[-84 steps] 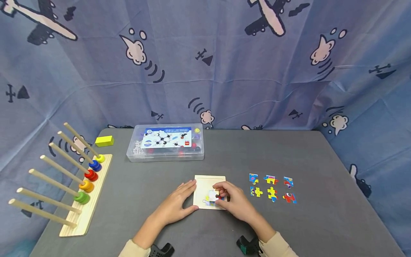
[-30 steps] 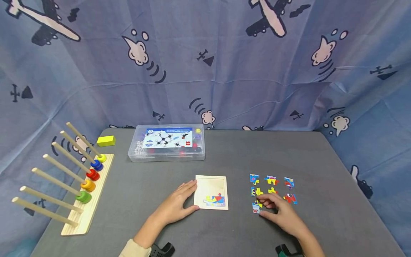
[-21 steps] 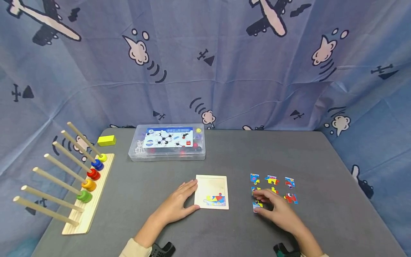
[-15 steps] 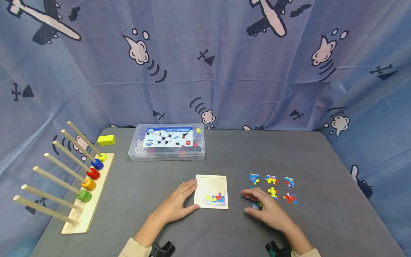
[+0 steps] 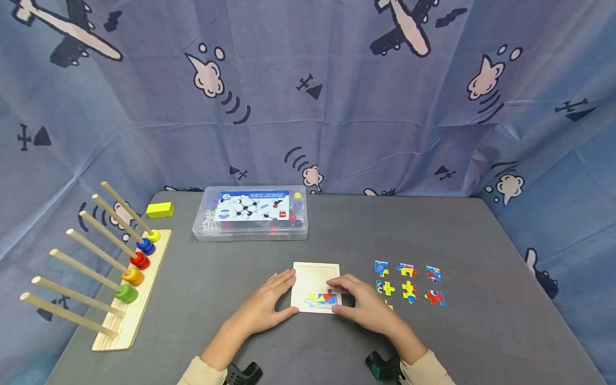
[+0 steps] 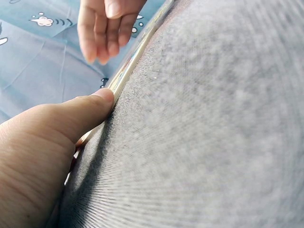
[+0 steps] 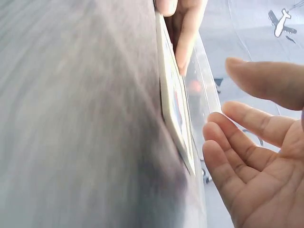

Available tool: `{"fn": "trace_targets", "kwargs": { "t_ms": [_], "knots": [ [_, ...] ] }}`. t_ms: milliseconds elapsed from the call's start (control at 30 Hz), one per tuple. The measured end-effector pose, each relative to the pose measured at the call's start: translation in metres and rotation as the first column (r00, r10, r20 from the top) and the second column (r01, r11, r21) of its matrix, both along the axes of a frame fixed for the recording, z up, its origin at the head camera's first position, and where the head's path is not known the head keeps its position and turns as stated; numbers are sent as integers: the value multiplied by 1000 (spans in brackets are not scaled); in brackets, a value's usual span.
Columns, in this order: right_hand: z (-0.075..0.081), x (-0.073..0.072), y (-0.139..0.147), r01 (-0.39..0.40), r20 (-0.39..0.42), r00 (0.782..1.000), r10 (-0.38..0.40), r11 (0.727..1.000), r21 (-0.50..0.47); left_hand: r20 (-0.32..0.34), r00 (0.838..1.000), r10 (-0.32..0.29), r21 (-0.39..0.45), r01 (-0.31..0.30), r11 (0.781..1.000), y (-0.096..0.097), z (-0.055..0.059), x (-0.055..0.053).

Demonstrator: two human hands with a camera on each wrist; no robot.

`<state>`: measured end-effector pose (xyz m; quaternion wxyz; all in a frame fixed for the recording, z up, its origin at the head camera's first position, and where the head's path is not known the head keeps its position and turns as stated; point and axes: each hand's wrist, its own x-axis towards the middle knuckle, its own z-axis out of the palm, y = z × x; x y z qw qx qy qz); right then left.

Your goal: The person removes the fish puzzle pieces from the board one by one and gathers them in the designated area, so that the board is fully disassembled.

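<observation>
A square wooden puzzle tray lies in the middle of the table, with joined colourful puzzle pieces in its lower right part. My left hand rests at the tray's left side, thumb at the near corner and fingertips along the edge. In the left wrist view its thumb presses against the tray's side. My right hand hovers at the tray's right edge, fingers relaxed and apart from the thumb. The right wrist view shows this right hand holding nothing.
Several loose puzzle pieces lie in rows right of the tray, one partly hidden behind my right hand. A clear plastic box stands behind. To the left are a pegged wooden stand with coloured rings and a yellow block.
My right hand held a puzzle piece over the tray, then was at the loose pieces, where that piece was let go. It has since moved left to the tray. My left hand stayed put.
</observation>
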<state>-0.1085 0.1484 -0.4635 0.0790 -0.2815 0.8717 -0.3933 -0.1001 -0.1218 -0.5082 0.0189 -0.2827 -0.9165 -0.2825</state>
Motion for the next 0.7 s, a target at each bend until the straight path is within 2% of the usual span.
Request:
{"fn": "trace_targets", "kwargs": {
  "t_ms": [267,500,700],
  "knots": [
    [-7,-6,-23,-57,-10,998,57,998,-2,-8,1000,-8,10,8,1000,-1,0,0],
    [-16,-3,-31,-30,-35,999,33,996,88,17,1000,-4,-2,4,1000,-1,-1,0],
    [-22,-1,-35,-5,-32,999,8,996,86,-3,1000,-8,12,8,1000,-2,0,0]
  ]
}}
